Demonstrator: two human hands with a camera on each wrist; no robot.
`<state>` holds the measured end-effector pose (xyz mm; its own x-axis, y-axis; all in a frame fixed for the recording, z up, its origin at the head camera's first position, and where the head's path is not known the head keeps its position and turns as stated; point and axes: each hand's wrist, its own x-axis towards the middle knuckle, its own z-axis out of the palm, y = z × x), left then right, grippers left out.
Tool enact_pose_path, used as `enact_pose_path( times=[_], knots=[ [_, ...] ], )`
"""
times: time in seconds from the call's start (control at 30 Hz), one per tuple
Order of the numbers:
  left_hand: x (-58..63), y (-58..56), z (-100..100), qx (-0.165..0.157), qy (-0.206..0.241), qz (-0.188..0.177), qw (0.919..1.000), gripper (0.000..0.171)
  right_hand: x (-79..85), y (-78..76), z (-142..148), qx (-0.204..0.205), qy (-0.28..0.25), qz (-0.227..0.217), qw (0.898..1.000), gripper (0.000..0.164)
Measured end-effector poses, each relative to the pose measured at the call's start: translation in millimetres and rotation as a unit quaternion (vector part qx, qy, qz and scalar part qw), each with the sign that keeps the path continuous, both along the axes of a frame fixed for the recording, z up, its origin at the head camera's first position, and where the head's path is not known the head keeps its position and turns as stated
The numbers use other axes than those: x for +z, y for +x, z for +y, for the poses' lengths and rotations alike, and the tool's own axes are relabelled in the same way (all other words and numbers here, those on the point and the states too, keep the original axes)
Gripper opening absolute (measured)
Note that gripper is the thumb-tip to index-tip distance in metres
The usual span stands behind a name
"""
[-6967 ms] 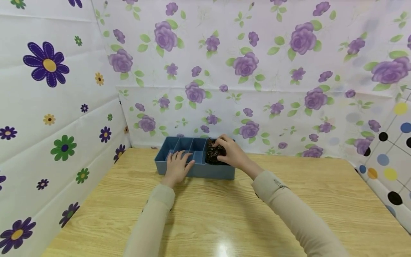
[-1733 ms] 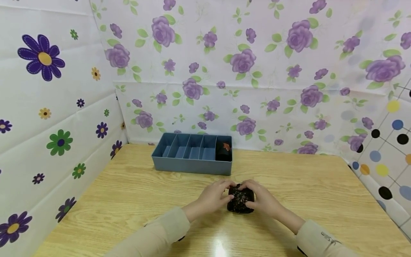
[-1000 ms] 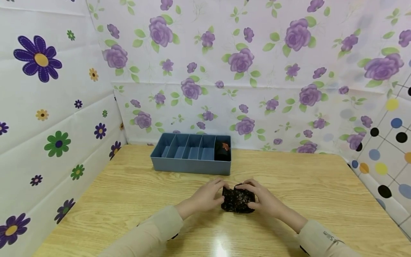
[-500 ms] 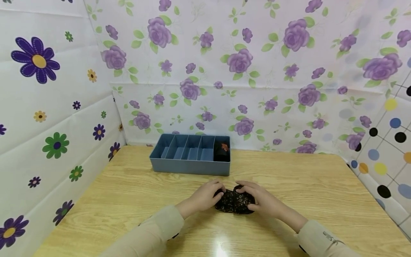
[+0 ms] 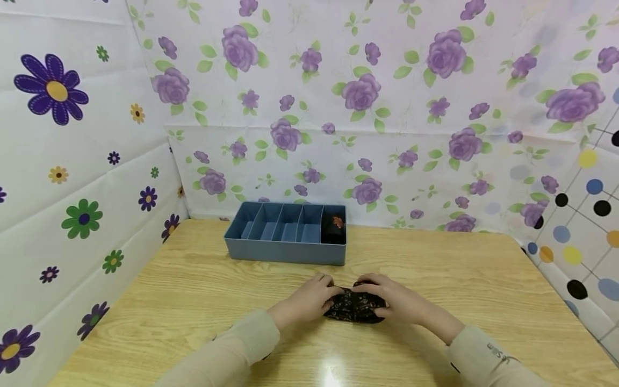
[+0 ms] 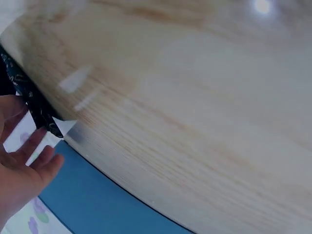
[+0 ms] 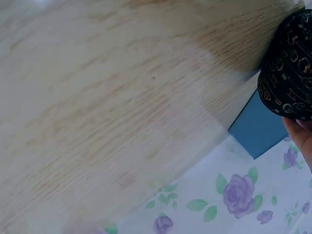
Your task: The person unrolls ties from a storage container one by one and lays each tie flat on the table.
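Black patterned cloth (image 5: 357, 310) is held stretched between two hands, low at the wooden table (image 5: 445, 263); clock centred on cloth, head view. At 9 o'clock, one end is pinched by the left hand (image 5: 309, 301), fingers bent. At 3 o'clock, the other end is gripped by the right hand (image 5: 398, 301), fingers over the far edge, thumb at the near edge. Blue-grey five-slot box (image 5: 285, 252) is set between 10 and 11 o'clock, apart from cloth. Black item with orange-red mark (image 5: 331, 233) is seated in its 3 o'clock end slot. Rose-print sheet (image 5: 396, 115) is hung behind, 12 o'clock.
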<state>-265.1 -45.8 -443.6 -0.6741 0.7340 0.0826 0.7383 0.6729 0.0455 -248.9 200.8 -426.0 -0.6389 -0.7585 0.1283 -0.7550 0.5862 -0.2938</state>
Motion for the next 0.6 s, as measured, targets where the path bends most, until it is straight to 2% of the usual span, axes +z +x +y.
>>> enact_pose_path(
  times=[0.07, 0.17, 0.37, 0.47, 0.6],
  knots=[
    [-0.5, 0.9, -0.2, -0.019, -0.013, 0.015, 0.9996, 0.037, 1.3, -0.5, -0.6, 0.007, 0.004, 0.007, 1.0, 0.057],
    [-1.8, 0.8, 1.0, -0.046, -0.02, 0.015, 0.9986, 0.04, 1.7, -1.1, 0.0, 0.011, 0.012, 0.015, 1.0, 0.057],
    [-5.2, -1.3, 3.1, -0.102, -0.03, -0.035, 0.9937, 0.042, 0.9, -2.5, 2.8, 0.013, 0.007, 0.04, 0.999, 0.049],
    [-6.1, -1.3, 3.3, -0.109, -0.038, -0.048, 0.9922, 0.045, 1.2, -2.3, 4.0, 0.011, 0.003, 0.046, 0.999, 0.047],
    [-6.1, -1.2, 3.3, -0.109, -0.044, -0.054, 0.9916, 0.047, 1.1, -1.7, 4.9, 0.015, 0.018, 0.039, 0.999, 0.053]
  ],
)
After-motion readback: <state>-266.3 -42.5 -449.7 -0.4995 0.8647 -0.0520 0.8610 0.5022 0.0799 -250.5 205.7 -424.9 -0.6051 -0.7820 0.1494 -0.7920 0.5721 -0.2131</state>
